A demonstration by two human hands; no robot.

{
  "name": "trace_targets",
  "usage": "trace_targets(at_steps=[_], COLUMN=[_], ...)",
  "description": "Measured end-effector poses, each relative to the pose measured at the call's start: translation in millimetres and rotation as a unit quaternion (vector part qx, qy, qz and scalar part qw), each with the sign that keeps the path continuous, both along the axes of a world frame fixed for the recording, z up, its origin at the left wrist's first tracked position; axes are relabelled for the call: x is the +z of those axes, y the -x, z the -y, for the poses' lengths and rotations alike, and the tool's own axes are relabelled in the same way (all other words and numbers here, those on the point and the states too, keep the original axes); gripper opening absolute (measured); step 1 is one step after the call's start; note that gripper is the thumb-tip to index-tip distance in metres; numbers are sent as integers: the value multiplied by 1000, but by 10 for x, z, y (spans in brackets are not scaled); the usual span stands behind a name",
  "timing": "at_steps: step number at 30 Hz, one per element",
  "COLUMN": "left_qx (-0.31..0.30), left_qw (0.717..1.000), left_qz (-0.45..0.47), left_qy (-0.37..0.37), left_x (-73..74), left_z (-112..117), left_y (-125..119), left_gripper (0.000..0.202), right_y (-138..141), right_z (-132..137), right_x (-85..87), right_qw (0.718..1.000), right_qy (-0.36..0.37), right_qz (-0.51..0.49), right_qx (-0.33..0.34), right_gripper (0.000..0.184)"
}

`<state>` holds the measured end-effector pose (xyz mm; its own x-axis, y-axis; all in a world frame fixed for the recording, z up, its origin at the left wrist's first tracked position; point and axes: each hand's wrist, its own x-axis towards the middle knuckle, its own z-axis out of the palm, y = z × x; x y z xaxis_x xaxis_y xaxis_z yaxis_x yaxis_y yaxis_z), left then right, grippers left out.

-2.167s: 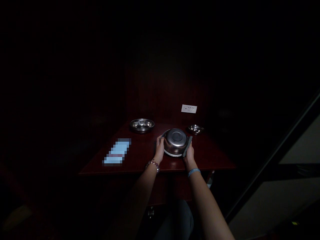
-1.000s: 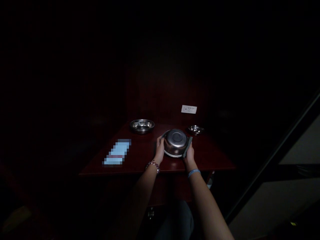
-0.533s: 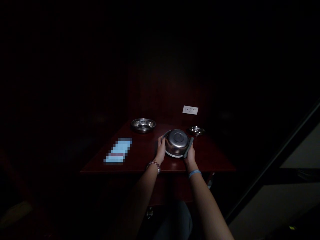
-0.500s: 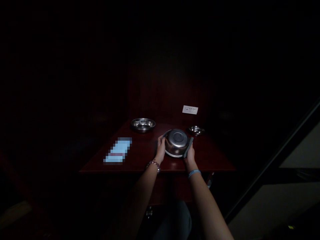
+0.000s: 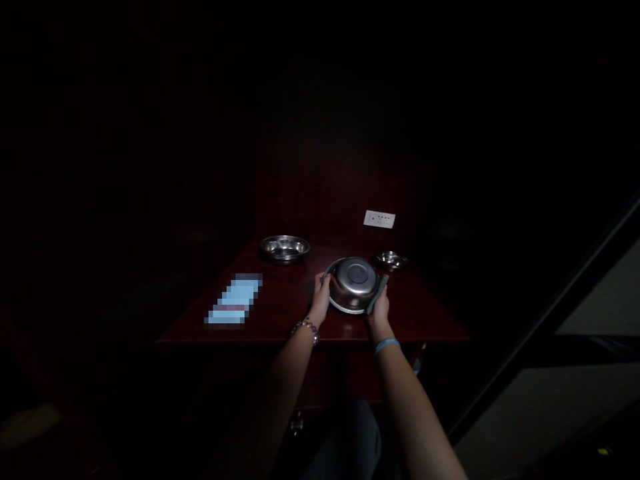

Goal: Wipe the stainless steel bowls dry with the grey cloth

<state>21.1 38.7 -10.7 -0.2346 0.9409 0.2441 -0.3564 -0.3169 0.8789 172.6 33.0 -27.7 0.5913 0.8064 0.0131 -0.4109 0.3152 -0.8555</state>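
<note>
A shiny metal bowl point(image 5: 354, 288) is tilted bottom up in front of me, its pale rim towards the table. My left hand point(image 5: 321, 295) grips the bowl at its left side, fingers partly hidden behind the rim. On the opposite side, my right hand point(image 5: 380, 310) is closed round a grey-green cloth point(image 5: 379, 295) and presses it against the bowl's wall. Whether the bowl touches the tabletop I cannot tell.
On the dark red table point(image 5: 280, 313) stand a wide metal dish point(image 5: 285, 250) at the back left and a smaller metal dish point(image 5: 392, 261) at the back right. A blurred-out light blue patch point(image 5: 234, 300) lies at the left. A white socket plate point(image 5: 379, 219) is on the wall.
The bowl has shifted very slightly in my hands, which keep their places at its sides. The whole view has drifted a little.
</note>
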Motion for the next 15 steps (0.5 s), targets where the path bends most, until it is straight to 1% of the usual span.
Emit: trace_targets(at_steps=[3,6,9,11,15], left_qx=[-21,-40,-57,-58,-42], left_qw=[999,999,998,998,998], left_qz=[10,-9,-27,-21,-2], left_qy=[23,13,-3,-18,-41], left_x=[29,43,32,19,-3], left_z=[34,47,36,17,-30], left_y=[0,-1,-12,-25,-42], left_gripper=[16,18,23,28,36], right_y=[-12,-22,-16,0,46], right_z=[-1,-8,-9,-4,14], right_x=[-8,-19,-12,7,50], right_qw=[1000,1000,999,999,1000], right_qy=[11,15,13,12,-1], right_qz=[3,-20,-40,-34,-18], right_qx=[-4,-16,-13,-7,11], right_gripper=[52,51,52,51,48])
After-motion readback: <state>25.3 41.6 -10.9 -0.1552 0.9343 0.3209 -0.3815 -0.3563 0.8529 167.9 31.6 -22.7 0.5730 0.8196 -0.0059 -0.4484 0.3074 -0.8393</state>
